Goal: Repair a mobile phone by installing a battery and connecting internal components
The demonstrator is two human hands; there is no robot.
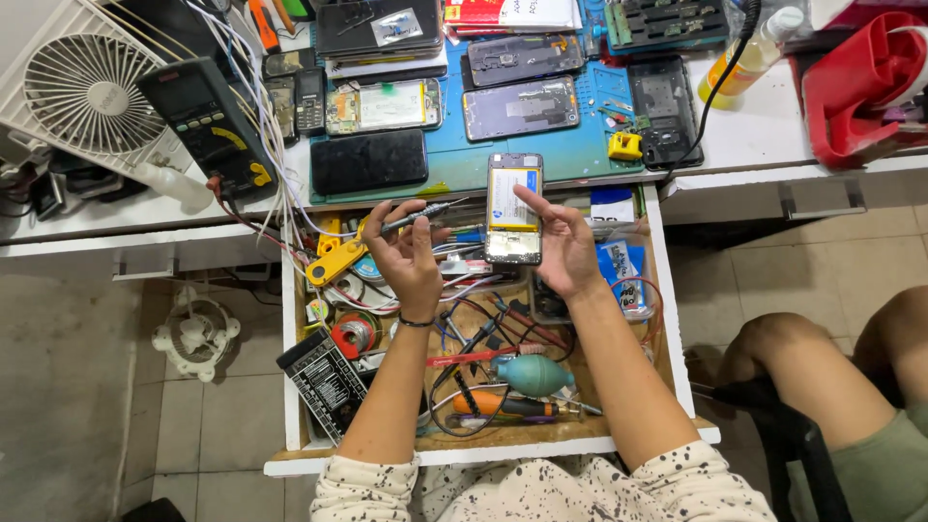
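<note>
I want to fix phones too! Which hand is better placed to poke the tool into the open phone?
Probably left: the left hand holds the screwdriver, tip toward the opened phone. The right hand is busy holding that phone.

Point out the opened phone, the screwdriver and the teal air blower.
opened phone (pixel 513 208): head view, on its exposed battery.
screwdriver (pixel 416 217): head view, on the grey handle in the left hand.
teal air blower (pixel 535 375): head view, on the bulb, in the drawer.

White workbench (pixel 744 106) is carrying a blue repair mat (pixel 464 159) w/ several opened phones (pixel 520 108), plus a multimeter (pixel 208 111), small fan (pixel 82 87) & red container (pixel 855 82). Pulled-out drawer (pixel 667 319) is holding loose tools, wires, a teal air blower (pixel 534 374).
</note>
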